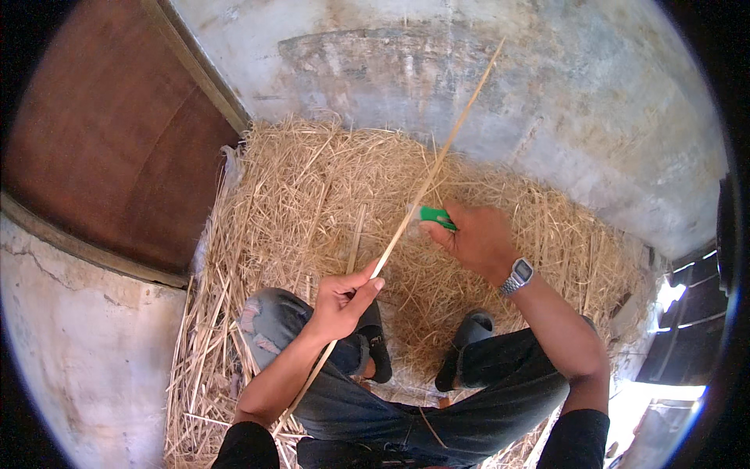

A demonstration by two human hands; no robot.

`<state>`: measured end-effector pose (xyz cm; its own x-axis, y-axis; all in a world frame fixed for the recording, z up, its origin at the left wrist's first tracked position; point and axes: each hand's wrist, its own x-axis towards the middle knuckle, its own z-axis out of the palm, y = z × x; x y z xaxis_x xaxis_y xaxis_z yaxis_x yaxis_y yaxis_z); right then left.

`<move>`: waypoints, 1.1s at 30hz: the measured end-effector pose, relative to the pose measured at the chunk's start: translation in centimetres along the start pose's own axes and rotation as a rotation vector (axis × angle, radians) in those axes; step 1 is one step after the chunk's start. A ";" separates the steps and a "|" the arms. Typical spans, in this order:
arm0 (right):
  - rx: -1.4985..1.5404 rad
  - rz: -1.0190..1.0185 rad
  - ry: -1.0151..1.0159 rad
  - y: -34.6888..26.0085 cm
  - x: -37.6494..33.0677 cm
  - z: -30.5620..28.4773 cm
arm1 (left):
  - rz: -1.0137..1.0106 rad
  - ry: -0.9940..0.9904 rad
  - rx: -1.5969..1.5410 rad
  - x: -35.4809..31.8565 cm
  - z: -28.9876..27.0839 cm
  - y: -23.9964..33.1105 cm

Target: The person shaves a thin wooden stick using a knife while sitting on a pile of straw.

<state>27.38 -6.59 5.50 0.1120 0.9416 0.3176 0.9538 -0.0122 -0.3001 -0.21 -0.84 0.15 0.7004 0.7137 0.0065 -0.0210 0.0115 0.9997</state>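
Note:
A long, thin, pale stick (439, 160) slants from beside my left thigh up toward the wall, tapering to a point at its far end. My left hand (342, 303) is closed round its lower middle, thumb and fingers pinching it. In my right hand (476, 241) is a small green-handled cutter (436, 216), gripped with the fingers wrapped round it. Its pale blade end is at the stick, a little beyond my left hand. Whether the edge touches the stick I cannot tell. A wristwatch (517, 277) with a metal band is on my right wrist.
Straw-like shavings and strips (312, 187) cover the floor round my feet. A stained, pale wall (375, 70) rises behind them. At the left is a brown panel (109, 133) in a wooden frame. My bent knees in dark jeans (344, 406) lie below my hands.

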 end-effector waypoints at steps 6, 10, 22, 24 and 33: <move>0.600 0.037 0.032 -1.0 0.1 0.6 | 0.032 0.000 -0.110 -0.3 0.1 2.0; 1.693 0.676 -0.051 3.3 1.9 -4.9 | 0.020 -0.080 -0.367 -1.2 -1.1 1.0; 0.599 0.366 -0.113 -2.6 0.6 -1.4 | 0.314 0.053 0.320 -0.6 0.2 -1.2; 0.568 0.324 -0.155 -2.8 0.5 -1.2 | 0.259 0.041 0.433 -0.6 0.8 0.0; 0.789 0.265 -0.228 -1.0 0.6 0.3 | 0.281 0.007 0.503 -0.6 0.6 -0.5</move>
<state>26.43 -5.94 5.72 0.1639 0.9864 -0.0145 0.4218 -0.0833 -0.9028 -0.17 -1.65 -0.37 0.7124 0.6457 0.2749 0.1373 -0.5124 0.8477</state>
